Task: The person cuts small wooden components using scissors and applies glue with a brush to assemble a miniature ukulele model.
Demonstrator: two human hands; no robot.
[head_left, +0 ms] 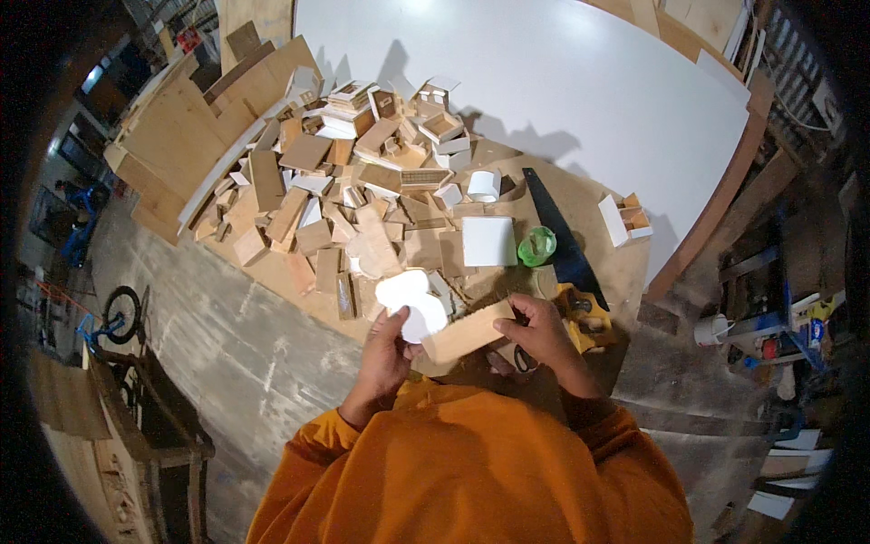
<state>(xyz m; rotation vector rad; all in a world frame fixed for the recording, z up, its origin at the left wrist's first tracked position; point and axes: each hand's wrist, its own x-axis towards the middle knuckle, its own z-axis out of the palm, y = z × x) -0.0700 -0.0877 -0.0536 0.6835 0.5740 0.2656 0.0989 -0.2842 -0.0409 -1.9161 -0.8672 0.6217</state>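
Note:
My left hand point(382, 352) grips a white flat piece with rounded, cloud-like lobes point(419, 313) by its lower left edge, thumb on top. A short light-brown wooden board point(469, 335) is pinched at its right end by my right hand point(544, 334). The board's left end comes close to the white piece; I cannot tell whether they touch. Beyond both hands lies a heap of wooden offcuts point(313, 154). A handsaw with a dark blade point(564, 238) rests to the right, near a yellow object point(587, 317) just past my right hand.
Beyond the wooden boards lies a large white sheet point(526, 63). A white square panel point(488, 241), a green translucent container point(536, 246) and a white cylinder point(483, 186) stand by the heap. A small divided box point(624, 220) is farther right. Concrete floor point(227, 335) shows left.

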